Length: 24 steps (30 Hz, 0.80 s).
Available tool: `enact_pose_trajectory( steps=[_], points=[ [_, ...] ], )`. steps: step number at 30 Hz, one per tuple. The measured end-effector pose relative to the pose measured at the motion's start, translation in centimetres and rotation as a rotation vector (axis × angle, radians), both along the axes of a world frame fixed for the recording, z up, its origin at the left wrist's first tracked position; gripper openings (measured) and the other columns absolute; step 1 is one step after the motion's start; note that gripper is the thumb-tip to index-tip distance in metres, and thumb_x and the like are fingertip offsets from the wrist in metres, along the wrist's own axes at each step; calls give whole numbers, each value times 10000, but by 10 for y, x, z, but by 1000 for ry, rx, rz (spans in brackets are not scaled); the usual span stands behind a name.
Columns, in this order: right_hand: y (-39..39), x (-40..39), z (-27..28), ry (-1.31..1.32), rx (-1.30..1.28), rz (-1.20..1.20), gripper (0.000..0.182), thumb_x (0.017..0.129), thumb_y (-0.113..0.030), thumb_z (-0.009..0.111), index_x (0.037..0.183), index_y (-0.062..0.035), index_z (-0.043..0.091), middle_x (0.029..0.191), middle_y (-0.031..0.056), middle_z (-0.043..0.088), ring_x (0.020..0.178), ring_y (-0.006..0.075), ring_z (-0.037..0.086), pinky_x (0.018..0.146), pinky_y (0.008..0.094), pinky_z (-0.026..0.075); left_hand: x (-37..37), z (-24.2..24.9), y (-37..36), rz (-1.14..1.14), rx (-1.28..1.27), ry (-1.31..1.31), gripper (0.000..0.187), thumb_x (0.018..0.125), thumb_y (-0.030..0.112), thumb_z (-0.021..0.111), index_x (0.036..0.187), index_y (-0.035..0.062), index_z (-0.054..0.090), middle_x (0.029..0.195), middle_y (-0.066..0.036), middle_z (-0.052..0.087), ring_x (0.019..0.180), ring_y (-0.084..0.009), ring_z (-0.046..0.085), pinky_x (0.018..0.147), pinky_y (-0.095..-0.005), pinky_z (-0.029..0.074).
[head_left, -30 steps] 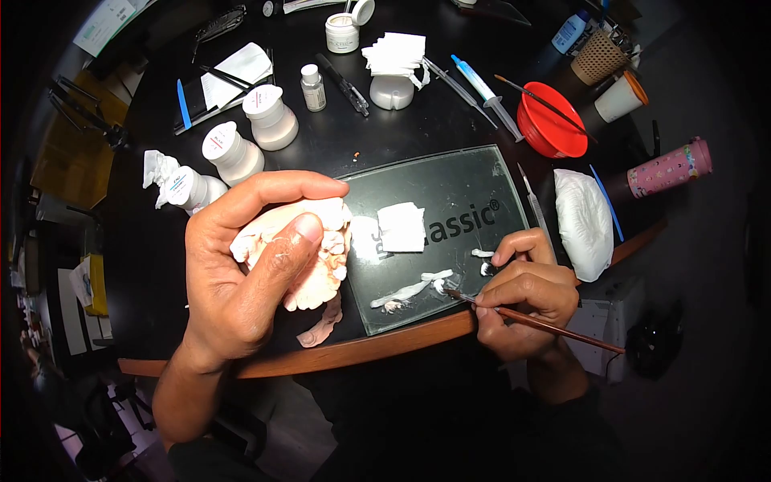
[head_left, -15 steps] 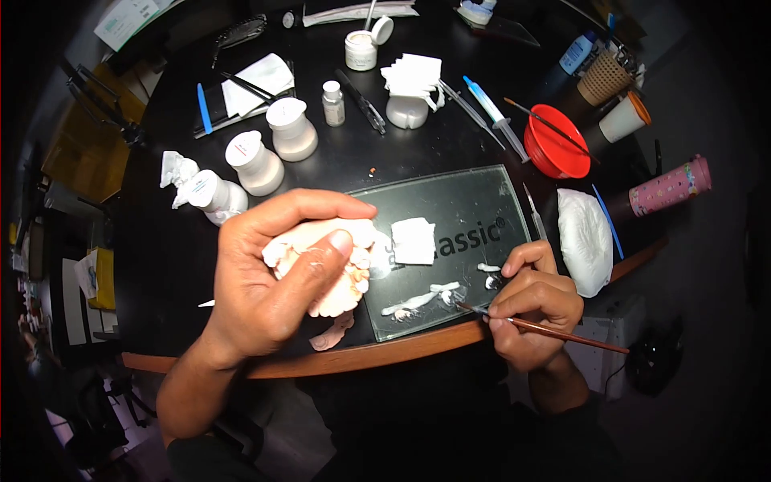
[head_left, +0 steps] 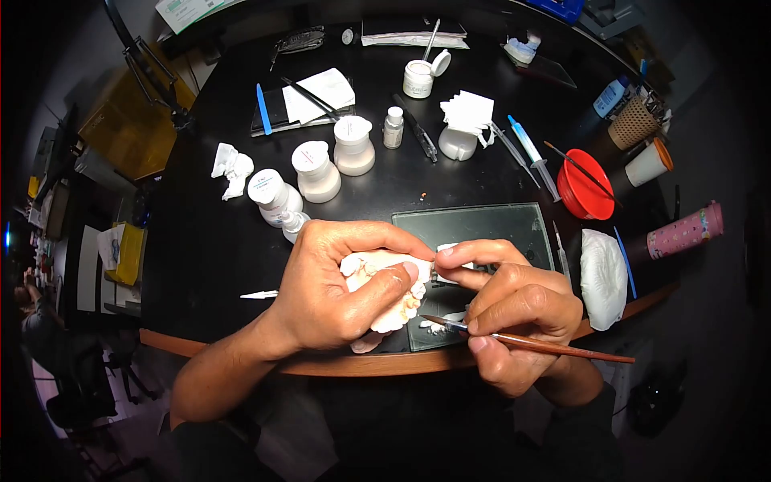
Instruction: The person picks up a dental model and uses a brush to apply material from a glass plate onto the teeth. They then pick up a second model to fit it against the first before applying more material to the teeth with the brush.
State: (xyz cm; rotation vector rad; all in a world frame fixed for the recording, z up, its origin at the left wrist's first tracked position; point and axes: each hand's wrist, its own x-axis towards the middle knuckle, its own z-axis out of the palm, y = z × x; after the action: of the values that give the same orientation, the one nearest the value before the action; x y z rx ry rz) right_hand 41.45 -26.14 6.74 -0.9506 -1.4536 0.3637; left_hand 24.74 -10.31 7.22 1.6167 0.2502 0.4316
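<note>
My left hand [head_left: 333, 293] is wrapped around a pale dental cast [head_left: 397, 315], its thumb across it and the tooth row facing right. In my right hand [head_left: 522, 301] is a fine brush [head_left: 554, 348] with a reddish-brown handle, pinched like a pen. The dark brush tip points left, close to the teeth. My right index finger is at the left fingertips beside the cast. Below both hands lies a glass slab [head_left: 474, 217] with streaks of white paste [head_left: 436, 324]. A folded white pad on the slab is mostly hidden by my fingers.
White-capped jars [head_left: 317, 173] stand left of the slab, with a small bottle [head_left: 393, 128] behind. To the right are a red bowl [head_left: 585, 189] with a brush across it, a syringe [head_left: 532, 153], a white wrapped bundle [head_left: 604, 277] and a pink tumbler [head_left: 685, 230].
My right hand has moved left from over the slab's paste, bringing the brush tip up beside the cast. The left hand keeps hold of the cast. The camera view has shifted.
</note>
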Motion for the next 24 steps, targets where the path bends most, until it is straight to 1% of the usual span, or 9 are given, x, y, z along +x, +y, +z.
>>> enact_pose_trajectory(
  steps=[3,6,9,12,24],
  points=[
    [3,-5,-6,7,24,-30,170,649,74,660,809,15,660,717,114,648,1021,421,723,931,491,636,0,-1,1,-2,27,5,215,922,39,630,1067,-72,742,835,-104,747,719,-92,673,633,-225,511],
    [1,-4,-6,-22,14,-53,171,644,82,657,800,11,658,726,104,643,1036,417,721,924,478,643,0,3,1,14,-45,76,149,914,63,685,988,-19,785,769,-86,757,696,-79,694,609,-240,524],
    [2,-5,-6,-36,15,-50,176,636,94,653,789,9,654,732,92,642,1051,414,718,923,470,645,0,-1,0,26,-22,39,147,907,69,692,980,-21,783,751,-82,753,684,-82,692,597,-248,524],
    [2,-6,-6,-50,14,-47,183,628,103,653,784,8,653,737,87,643,1061,411,716,926,463,643,-1,1,3,-21,34,55,240,891,34,622,1066,-73,746,857,-108,751,772,-100,689,670,-244,529],
    [0,-7,-5,-68,3,-58,196,622,112,654,785,4,654,741,88,644,1075,407,715,934,457,634,-1,0,3,-23,15,67,239,893,36,621,1065,-73,746,854,-104,749,767,-99,684,669,-238,523]
  ],
)
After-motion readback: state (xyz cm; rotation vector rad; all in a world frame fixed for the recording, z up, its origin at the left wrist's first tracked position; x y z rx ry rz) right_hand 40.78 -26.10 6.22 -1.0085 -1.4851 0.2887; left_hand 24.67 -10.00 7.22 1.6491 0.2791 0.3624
